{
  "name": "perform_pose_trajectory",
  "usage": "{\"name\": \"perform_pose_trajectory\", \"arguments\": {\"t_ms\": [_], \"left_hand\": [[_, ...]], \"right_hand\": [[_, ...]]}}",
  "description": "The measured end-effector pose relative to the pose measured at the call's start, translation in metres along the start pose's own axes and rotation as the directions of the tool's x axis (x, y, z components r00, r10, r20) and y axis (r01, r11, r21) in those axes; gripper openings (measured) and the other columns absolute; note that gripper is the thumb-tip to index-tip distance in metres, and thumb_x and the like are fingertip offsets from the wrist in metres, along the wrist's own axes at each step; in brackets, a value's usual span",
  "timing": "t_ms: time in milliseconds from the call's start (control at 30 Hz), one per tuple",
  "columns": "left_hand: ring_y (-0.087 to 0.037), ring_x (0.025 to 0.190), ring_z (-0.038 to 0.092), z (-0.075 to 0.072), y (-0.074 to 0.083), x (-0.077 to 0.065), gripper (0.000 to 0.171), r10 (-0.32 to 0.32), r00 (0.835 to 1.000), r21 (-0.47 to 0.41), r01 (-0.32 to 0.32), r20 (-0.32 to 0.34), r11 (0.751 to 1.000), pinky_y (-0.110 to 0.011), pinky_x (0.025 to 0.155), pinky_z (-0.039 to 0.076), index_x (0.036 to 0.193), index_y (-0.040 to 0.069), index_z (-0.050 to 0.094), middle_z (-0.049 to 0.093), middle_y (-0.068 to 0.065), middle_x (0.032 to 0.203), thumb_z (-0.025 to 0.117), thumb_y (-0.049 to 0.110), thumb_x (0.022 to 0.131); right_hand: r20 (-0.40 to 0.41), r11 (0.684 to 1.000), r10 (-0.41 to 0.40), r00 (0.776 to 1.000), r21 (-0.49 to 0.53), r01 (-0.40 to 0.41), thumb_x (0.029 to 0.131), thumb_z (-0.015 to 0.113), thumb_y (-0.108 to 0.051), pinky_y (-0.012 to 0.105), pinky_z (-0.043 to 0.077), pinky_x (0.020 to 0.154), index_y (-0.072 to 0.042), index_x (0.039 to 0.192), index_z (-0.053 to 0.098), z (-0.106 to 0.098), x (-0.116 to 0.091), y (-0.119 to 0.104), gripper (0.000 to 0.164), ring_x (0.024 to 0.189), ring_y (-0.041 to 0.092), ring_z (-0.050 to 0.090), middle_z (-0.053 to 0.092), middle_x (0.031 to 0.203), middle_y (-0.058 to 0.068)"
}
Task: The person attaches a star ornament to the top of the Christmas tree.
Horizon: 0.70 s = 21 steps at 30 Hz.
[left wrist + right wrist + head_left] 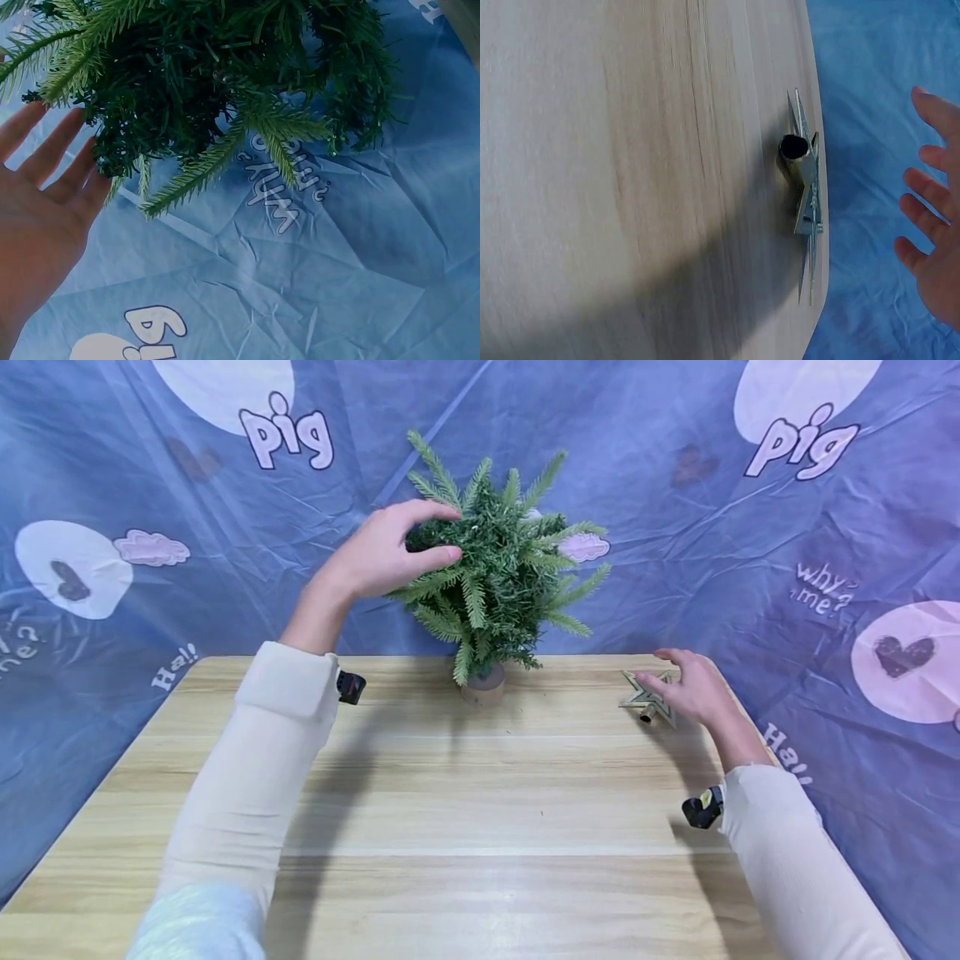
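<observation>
A small artificial Christmas tree stands upright on a round wooden base at the back of the table. My left hand is at the tree's upper left side, thumb and fingers spread apart. In the left wrist view, the fingertips of that hand meet the outer needles of the tree; whether they press on them I cannot tell. A gold star tree topper with a hollow tube lies at the table's back right. Over it hovers my right hand, fingers parted and holding nothing.
The light wooden table ends against a blue printed cloth behind and at both sides. The star lies close to the table edge. A small black camera sits at the left cuff and another at the right cuff.
</observation>
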<state>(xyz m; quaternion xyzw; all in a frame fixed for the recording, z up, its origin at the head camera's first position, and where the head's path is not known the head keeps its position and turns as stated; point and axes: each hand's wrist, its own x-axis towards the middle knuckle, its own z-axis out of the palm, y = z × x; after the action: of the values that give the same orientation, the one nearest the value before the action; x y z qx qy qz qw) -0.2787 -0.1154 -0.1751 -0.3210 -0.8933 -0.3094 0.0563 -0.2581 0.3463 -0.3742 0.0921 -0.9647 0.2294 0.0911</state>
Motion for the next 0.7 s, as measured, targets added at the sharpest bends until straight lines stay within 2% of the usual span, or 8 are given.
{"name": "perform_pose_trajectory", "arguments": {"t_ms": [233,433,700], "left_hand": [[-0.022,0.147,0.032,0.003,-0.002,0.006,0.072,-0.037,0.997,0.054,0.033,0.071,0.998,-0.049,0.119,0.024,0.152,0.018,0.047,0.039,-0.005,0.159,0.062,0.057,0.094],[-0.024,0.148,0.030,0.009,-0.006,0.008,0.082,-0.033,0.992,0.135,0.016,0.124,0.991,-0.050,0.120,0.023,0.158,0.018,0.039,0.036,-0.007,0.161,0.059,0.064,0.092],[-0.027,0.149,0.028,0.013,-0.008,0.006,0.083,-0.030,0.992,0.210,0.003,0.126,0.978,-0.052,0.121,0.019,0.159,0.018,0.037,0.035,-0.007,0.162,0.054,0.067,0.094]], "right_hand": [[0.020,1.000,-0.006,1.000,-0.001,0.006,0.096,0.066,-0.044,0.064,0.033,0.107,0.011,0.136,0.055,0.002,0.000,0.010,0.069,0.128,0.055,0.044,0.053,0.136,0.036],[0.048,0.999,0.034,0.998,0.010,-0.035,0.095,0.067,-0.045,0.065,0.034,0.105,0.011,0.137,0.053,0.003,-0.004,0.018,0.071,0.128,0.054,0.043,0.050,0.139,0.036],[0.102,0.997,0.072,0.992,-0.015,-0.071,0.095,0.066,-0.052,0.068,0.034,0.105,0.010,0.139,0.051,0.006,-0.010,0.028,0.078,0.128,0.057,0.042,0.046,0.140,0.040]]}}
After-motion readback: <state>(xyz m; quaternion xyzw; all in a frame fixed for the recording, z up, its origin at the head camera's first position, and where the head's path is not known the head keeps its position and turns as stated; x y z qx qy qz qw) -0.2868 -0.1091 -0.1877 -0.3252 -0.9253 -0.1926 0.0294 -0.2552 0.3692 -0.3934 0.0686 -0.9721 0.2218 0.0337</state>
